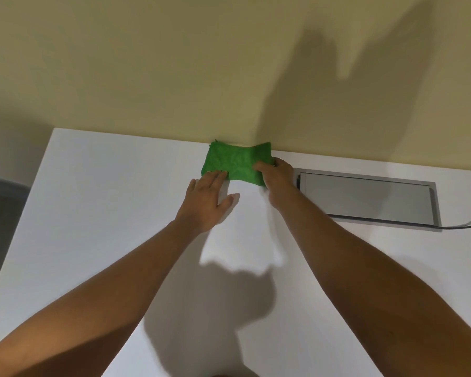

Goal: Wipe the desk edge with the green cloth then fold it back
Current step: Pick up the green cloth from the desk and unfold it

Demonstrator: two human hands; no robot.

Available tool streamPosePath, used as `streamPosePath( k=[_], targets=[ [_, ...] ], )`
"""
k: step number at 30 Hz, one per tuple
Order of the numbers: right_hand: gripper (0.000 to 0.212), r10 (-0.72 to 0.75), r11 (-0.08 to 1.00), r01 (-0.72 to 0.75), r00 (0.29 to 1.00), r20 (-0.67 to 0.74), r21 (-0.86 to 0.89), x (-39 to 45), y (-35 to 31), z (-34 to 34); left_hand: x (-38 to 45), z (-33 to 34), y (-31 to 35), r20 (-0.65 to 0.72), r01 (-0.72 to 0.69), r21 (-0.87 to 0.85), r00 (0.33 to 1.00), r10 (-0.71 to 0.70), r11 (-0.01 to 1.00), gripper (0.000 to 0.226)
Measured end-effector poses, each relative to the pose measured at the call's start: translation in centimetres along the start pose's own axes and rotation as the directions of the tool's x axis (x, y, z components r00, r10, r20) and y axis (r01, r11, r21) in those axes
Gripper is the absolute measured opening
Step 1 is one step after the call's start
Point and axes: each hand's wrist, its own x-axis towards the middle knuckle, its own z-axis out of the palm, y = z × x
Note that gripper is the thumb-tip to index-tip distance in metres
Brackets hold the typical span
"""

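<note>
The green cloth [235, 163] is lying flat and creased on the white desk [93, 213], a bright, crumpled rectangle with a fold line showing toward its right end. Its far edge is sitting right against the yellowish wall [147, 77], along the back edge of the desktop. Its long axis is running left to right, parallel to that wall.

The person's left hand [210, 202] is resting open and flat, fingers spread, with only the fingertips pressing down on the cloth's near left corner; most of the palm is lying on bare desk. The right hand [276, 174] is curling over the cloth's near right corner, thumb on top and fingers wrapping the right edge, pinching the fabric. So the cloth is stretching out between the two hands and beyond them, toward the wall.

Just right of the right hand, a grey recessed panel [365, 200] is sitting in the desktop, with a cable [468, 224] trailing off from it.
</note>
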Motion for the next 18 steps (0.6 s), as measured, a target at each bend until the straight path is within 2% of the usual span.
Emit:
streamPosePath(
  k=[2,4,5,7,8,9,10,12,16,18],
  targets=[
    [0.019,-0.089,0.996,0.087,0.994,0.059,0.030,-1.8,0.1,0.2,-0.9,-0.8,1.3,-0.104,0.029,-0.253,0.993,-0.057,0.967,0.058],
    [0.022,-0.237,0.971,0.240,0.966,0.100,-0.018,-4.1,0.5,0.5,-2.0,-1.7,2.7,-0.140,0.088,-0.539,0.971,-0.192,0.837,0.052],
    [0.024,-0.311,0.945,0.320,0.942,0.122,-0.065,-5.4,0.7,0.8,-2.4,-2.3,3.5,-0.110,0.131,-0.694,0.953,-0.284,0.708,0.048],
    [0.027,-0.428,0.877,0.457,0.883,0.193,-0.147,-8.3,1.3,1.4,-3.4,-3.8,4.6,0.070,0.221,-0.926,0.897,-0.436,0.305,0.040],
    [0.030,-0.466,0.842,0.509,0.853,0.235,-0.179,-9.7,1.7,1.7,-4.0,-4.8,4.6,0.192,0.256,-0.964,0.862,-0.469,0.077,0.045],
    [0.033,-0.493,0.809,0.550,0.827,0.270,-0.207,-11.1,2.2,2.0,-4.7,-5.7,4.3,0.310,0.293,-0.950,0.829,-0.465,-0.110,0.054],
    [0.036,-0.514,0.778,0.584,0.803,0.300,-0.231,-12.4,2.8,2.3,-5.6,-6.5,3.6,0.403,0.331,-0.914,0.805,-0.435,-0.234,0.066],
    [0.037,-0.545,0.716,0.644,0.757,0.361,-0.269,-14.8,4.0,3.0,-7.6,-7.6,1.8,0.504,0.394,-0.854,0.788,-0.354,-0.340,0.075],
    [0.040,-0.549,0.600,0.734,0.668,0.503,-0.319,-18.6,6.2,4.1,-12.0,-8.8,-1.3,0.510,0.394,-0.830,0.822,-0.254,-0.394,0.047],
    [0.045,-0.509,0.597,0.741,0.646,0.569,-0.307,-20.4,7.1,4.7,-14.2,-8.9,-2.9,0.503,0.374,-0.815,0.837,-0.218,-0.443,0.042]
  ],
)
